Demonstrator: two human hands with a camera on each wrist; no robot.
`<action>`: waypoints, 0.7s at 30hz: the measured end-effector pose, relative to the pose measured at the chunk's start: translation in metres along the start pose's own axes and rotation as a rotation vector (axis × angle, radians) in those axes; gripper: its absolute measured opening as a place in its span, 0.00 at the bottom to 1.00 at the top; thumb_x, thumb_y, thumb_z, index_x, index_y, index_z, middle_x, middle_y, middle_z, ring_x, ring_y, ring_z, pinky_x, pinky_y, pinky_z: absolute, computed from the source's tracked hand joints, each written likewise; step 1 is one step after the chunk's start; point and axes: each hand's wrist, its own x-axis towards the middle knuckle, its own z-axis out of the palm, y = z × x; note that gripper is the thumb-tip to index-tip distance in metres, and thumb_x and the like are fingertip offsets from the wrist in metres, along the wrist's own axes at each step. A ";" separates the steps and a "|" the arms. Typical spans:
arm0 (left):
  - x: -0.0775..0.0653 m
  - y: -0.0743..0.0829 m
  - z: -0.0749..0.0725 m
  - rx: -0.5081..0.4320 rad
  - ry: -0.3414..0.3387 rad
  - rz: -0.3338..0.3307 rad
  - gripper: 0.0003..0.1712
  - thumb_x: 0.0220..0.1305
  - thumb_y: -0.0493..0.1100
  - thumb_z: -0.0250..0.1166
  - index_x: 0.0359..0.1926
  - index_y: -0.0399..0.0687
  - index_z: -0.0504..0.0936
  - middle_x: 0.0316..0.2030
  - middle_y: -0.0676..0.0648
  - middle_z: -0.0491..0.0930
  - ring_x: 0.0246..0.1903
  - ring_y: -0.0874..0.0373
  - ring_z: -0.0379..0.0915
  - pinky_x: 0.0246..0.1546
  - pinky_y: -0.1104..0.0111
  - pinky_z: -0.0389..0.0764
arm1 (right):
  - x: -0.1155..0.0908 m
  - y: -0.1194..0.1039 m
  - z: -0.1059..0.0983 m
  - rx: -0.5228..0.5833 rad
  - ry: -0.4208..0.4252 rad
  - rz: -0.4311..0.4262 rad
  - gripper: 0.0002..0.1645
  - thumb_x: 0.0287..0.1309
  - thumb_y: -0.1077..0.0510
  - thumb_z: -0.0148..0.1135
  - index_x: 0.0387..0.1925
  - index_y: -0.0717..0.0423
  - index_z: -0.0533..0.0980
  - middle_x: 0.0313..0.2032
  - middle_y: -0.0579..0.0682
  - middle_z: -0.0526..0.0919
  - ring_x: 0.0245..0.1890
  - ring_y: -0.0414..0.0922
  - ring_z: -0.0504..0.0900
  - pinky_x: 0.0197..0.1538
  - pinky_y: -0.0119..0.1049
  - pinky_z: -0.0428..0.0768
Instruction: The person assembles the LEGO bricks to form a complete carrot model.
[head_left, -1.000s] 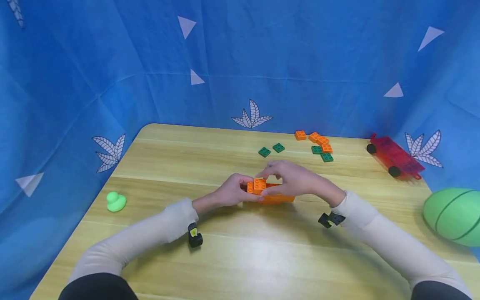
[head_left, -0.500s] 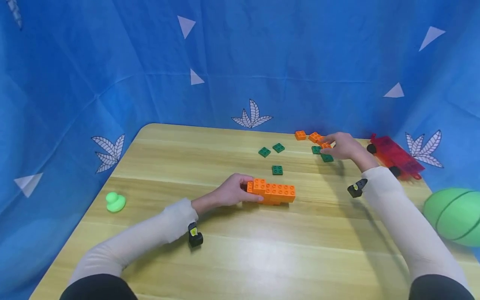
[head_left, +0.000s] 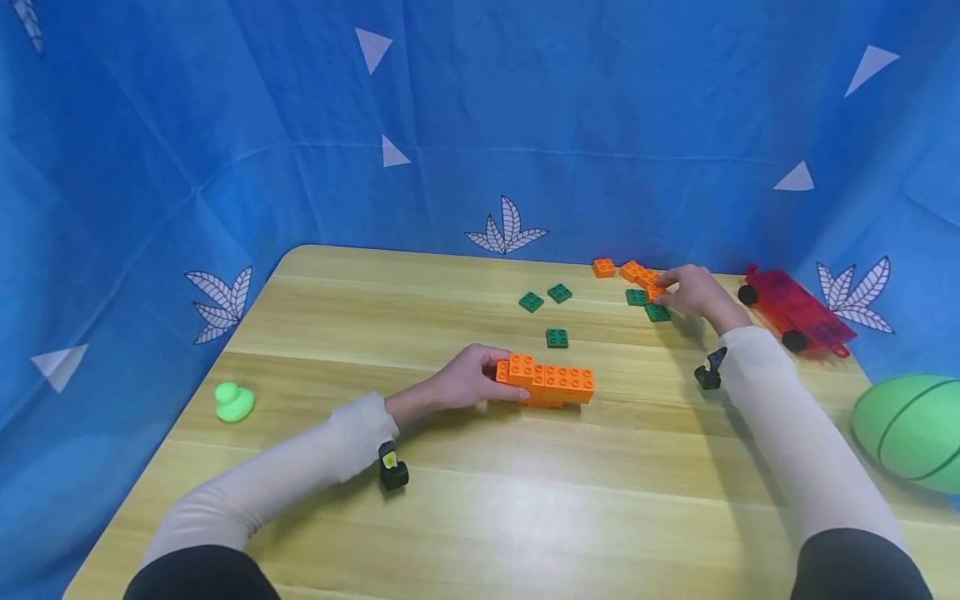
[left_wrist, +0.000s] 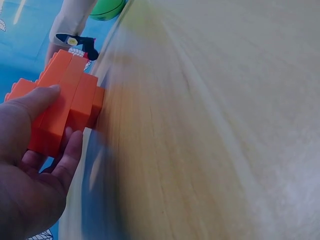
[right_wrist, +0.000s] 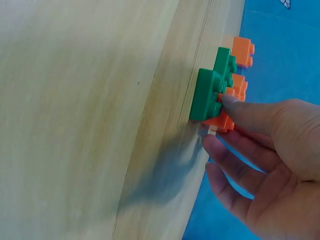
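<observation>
My left hand (head_left: 468, 380) grips the left end of a stepped build of orange building bricks (head_left: 566, 383) mid-table. In the left wrist view the thumb lies along the build's side (left_wrist: 60, 100), fingers curled underneath. At the back right, my right hand (head_left: 699, 293) pinches an orange brick (head_left: 655, 293) between thumb and fingers, low at the table. Right beside that brick are two green bricks, the nearer one (right_wrist: 205, 95) partly overlapping it in the right wrist view. More orange bricks (head_left: 632, 271) lie just behind.
Loose green bricks (head_left: 557, 338) lie behind the build, two more (head_left: 532, 302) farther back. One orange brick (head_left: 603, 267) sits near the far edge. A red toy cart (head_left: 798, 310) and green ball (head_left: 909, 429) are at right, a green duck toy (head_left: 234, 402) at left.
My right hand has left the build and reached to the back right, where it now pinches an orange brick. A green brick behind the build has come into view. The left hand keeps its grip.
</observation>
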 end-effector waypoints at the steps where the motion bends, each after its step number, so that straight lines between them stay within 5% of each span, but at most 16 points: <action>1: 0.000 0.000 0.000 -0.001 -0.003 0.001 0.21 0.60 0.45 0.77 0.54 0.51 0.86 0.48 0.52 0.88 0.44 0.58 0.82 0.51 0.68 0.83 | 0.000 0.000 0.000 -0.002 0.000 -0.001 0.27 0.69 0.56 0.63 0.62 0.71 0.75 0.63 0.74 0.75 0.65 0.72 0.70 0.68 0.67 0.69; 10: 0.002 -0.001 0.000 -0.014 -0.012 -0.001 0.24 0.60 0.45 0.77 0.58 0.51 0.85 0.50 0.52 0.88 0.46 0.58 0.81 0.53 0.68 0.83 | -0.005 -0.003 0.001 0.012 0.049 -0.021 0.33 0.72 0.53 0.60 0.67 0.74 0.69 0.63 0.77 0.73 0.60 0.71 0.75 0.62 0.66 0.75; 16: 0.002 0.001 0.000 -0.011 -0.015 0.006 0.26 0.61 0.44 0.76 0.61 0.51 0.83 0.52 0.52 0.87 0.47 0.58 0.81 0.54 0.67 0.83 | -0.036 -0.053 -0.002 0.055 0.131 -0.214 0.28 0.70 0.55 0.63 0.63 0.72 0.74 0.54 0.72 0.78 0.53 0.66 0.80 0.56 0.61 0.81; 21: 0.003 0.001 0.000 -0.011 -0.018 0.016 0.27 0.61 0.44 0.76 0.61 0.50 0.83 0.53 0.52 0.87 0.47 0.58 0.81 0.54 0.67 0.83 | -0.069 -0.102 0.006 0.174 0.113 -0.423 0.21 0.65 0.57 0.69 0.56 0.64 0.81 0.48 0.60 0.84 0.47 0.55 0.85 0.49 0.50 0.87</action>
